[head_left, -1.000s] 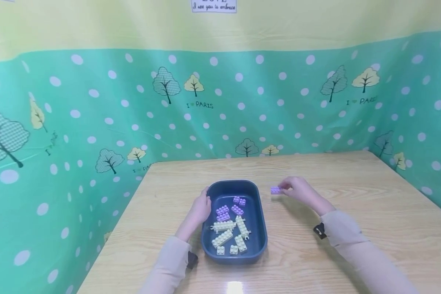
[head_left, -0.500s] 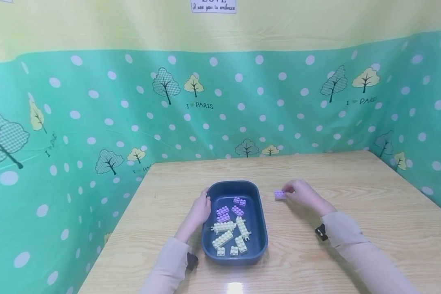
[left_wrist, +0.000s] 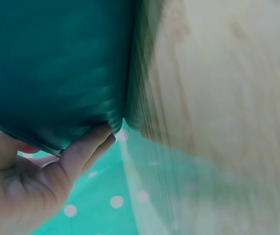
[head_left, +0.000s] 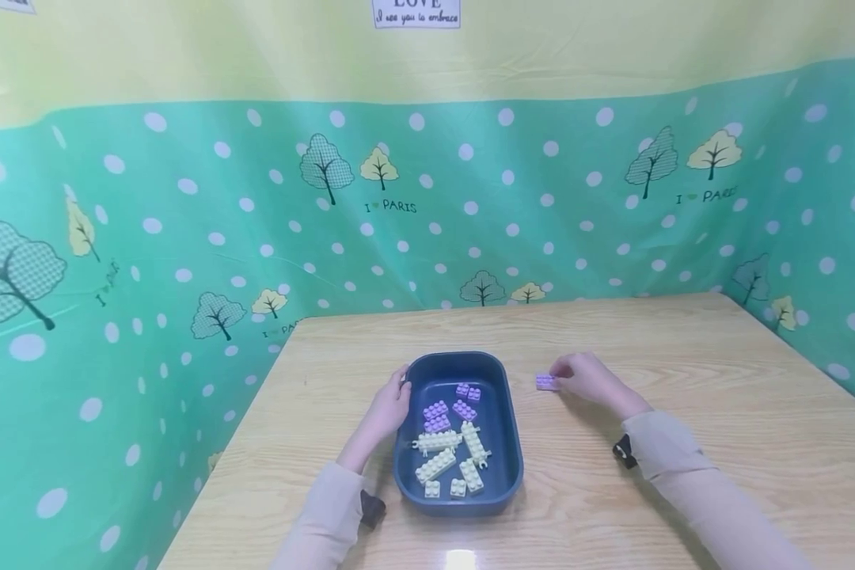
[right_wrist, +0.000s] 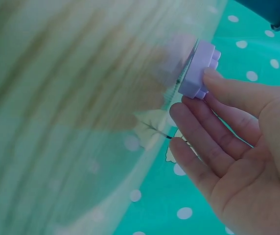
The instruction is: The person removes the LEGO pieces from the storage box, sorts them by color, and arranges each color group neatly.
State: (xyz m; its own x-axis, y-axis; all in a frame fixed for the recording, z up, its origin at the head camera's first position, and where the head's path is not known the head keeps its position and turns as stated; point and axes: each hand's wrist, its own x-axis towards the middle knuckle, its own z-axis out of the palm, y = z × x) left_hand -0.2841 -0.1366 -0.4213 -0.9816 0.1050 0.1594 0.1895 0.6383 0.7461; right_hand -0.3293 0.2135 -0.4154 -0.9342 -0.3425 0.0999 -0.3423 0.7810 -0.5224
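1. Shifted since the frame one second ago: purple brick (head_left: 545,382), together with right hand (head_left: 588,380), farther right and slightly nearer. No evident shift on the tabletop for left hand (head_left: 388,408) or blue tray (head_left: 459,507).
2. Right fingers: pinched on the purple brick, thumb against the studded side, forefinger partly hidden. Remaining fingers loosely bent, with gaps between.
3. Purple brick position: right of the blue tray, near but apart, level with the tray's far part. Studs facing up, underside right at the surface of wooden table (head_left: 577,514). Actual contact: cannot tell.
4. Left fingers: gripping the left wall of the blue tray near the far corner, fingertips against the outer side. Thumb mostly hidden in the left wrist view.
5. Blue tray contents, far half: five purple bricks (head_left: 438,424), two smaller than the rest.
6. Blue tray contents, near half: six cream bricks (head_left: 435,466), two of these long with clips at the sides, two small and square.
7. Forearms: in light sleeves (head_left: 705,484), with dark wrist devices (head_left: 623,451) at the cuffs.
8. Beyond the wooden table: green curtain (head_left: 427,245) with white dots and printed trees, yellow across the top. Partly cut off above: "LOVE" label (head_left: 416,14).
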